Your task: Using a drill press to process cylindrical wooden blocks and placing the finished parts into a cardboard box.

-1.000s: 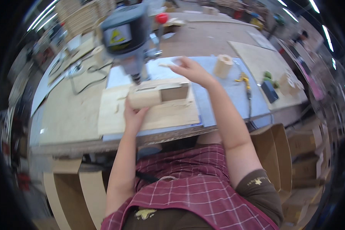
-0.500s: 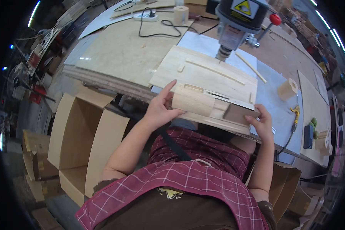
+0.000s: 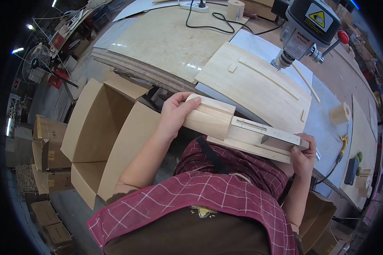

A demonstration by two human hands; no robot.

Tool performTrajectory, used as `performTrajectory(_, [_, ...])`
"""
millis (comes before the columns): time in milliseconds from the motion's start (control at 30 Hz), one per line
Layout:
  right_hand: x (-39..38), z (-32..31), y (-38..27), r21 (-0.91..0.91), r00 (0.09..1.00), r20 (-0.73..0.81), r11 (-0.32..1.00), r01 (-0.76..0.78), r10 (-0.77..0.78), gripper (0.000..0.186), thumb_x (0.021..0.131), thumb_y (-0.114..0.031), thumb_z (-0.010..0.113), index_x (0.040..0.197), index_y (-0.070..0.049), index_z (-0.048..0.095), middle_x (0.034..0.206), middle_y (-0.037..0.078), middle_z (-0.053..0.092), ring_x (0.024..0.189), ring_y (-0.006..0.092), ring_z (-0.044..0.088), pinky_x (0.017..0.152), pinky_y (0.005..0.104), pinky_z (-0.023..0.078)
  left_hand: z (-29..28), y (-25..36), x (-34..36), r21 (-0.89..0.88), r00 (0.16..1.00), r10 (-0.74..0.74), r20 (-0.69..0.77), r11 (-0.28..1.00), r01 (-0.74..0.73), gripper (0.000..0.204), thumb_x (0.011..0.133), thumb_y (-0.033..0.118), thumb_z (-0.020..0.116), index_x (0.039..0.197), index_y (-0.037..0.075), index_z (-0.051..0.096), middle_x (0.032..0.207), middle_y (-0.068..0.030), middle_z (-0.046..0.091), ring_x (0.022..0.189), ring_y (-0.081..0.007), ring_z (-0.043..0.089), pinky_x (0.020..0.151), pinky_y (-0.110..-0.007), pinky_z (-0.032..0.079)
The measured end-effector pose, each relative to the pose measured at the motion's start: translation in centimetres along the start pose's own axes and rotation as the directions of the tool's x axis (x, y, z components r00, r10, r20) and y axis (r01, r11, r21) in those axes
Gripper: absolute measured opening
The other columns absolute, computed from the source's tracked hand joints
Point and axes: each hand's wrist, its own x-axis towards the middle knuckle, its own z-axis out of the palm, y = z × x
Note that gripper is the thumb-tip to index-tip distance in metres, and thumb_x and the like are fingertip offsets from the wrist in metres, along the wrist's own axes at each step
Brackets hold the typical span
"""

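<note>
In the middle of the frame my left hand [image 3: 174, 117] wraps its fingers tight around the left end of a long wooden box [image 3: 242, 129], held just off the table [image 3: 166, 42] edge, and my right hand [image 3: 304, 155] grips its right end.

Left hand [image 3: 174, 115] and right hand [image 3: 304, 155] gripping wooden box [image 3: 238, 129], drill press [image 3: 304, 29] beyond
</note>
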Motion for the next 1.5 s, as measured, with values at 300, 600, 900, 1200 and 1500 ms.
performTrajectory(300, [0.1,1.3,1.0,0.118,0.996,-0.073,0.991,0.060,-0.052,0.032,0.070,-0.001,0.064,0.098,-0.004,0.050,0.094,0.006,0.055,0.087,0.0134,0.050,0.078,0.0253,0.038,1.9,-0.6,-0.3,-0.012,0.998,0.054,0.045,0.998,-0.054,0.029,0.079,0.022,0.061,0.095,-0.002,0.056,0.073,-0.0033,0.059,0.060,-0.0057,0.052,0.054,-0.018,0.041])
performTrajectory(600, [1.1,3.2,2.0,0.090,0.996,-0.088,0.996,0.000,0.007,0.032,0.074,0.003,0.061,0.102,-0.007,0.046,0.090,0.002,0.053,0.082,0.0090,0.049,0.072,0.0211,0.040,4.9,-0.5,-0.9,-0.073,0.953,0.082,0.293,0.995,-0.063,0.050,0.082,0.029,0.057,0.117,-0.005,0.045,0.091,-0.0080,0.060,0.073,-0.0095,0.056,0.064,-0.021,0.045])
performTrajectory(900, [2.9,2.8,1.0,-0.191,0.983,-0.131,0.976,0.101,-0.127,0.033,0.076,0.001,0.060,0.102,-0.007,0.042,0.092,0.004,0.051,0.086,0.0120,0.048,0.077,0.0239,0.039,6.8,0.1,1.0,0.339,0.897,0.157,0.413,0.888,-0.311,0.094,0.061,0.033,0.075,0.128,-0.009,0.024,0.102,-0.0205,0.057,0.094,-0.0222,0.057,0.082,-0.028,0.043])
performTrajectory(1200, [6.9,-1.7,4.3,-0.586,0.945,-0.242,0.809,0.039,-0.221,0.032,0.074,-0.009,0.065,0.099,-0.006,0.045,0.089,0.008,0.051,0.081,0.0153,0.049,0.071,0.0262,0.040,10.3,-2.4,6.4,0.465,0.878,0.225,0.423,0.778,-0.423,0.091,0.059,0.023,0.076,0.129,-0.005,0.026,0.110,-0.0213,0.052,0.101,-0.0260,0.053,0.084,-0.029,0.042])
performTrajectory(1500, [9.8,-2.1,2.7,-0.790,0.915,-0.358,0.583,-0.190,-0.186,0.032,0.073,-0.017,0.068,0.094,-0.004,0.047,0.078,0.009,0.054,0.068,0.0160,0.051,0.059,0.0280,0.041,13.3,-5.7,9.1,0.349,0.845,0.436,0.309,0.775,-0.527,0.081,0.067,0.027,0.071,0.130,0.000,0.027,0.112,-0.0206,0.050,0.101,-0.0264,0.050,0.082,-0.030,0.042])
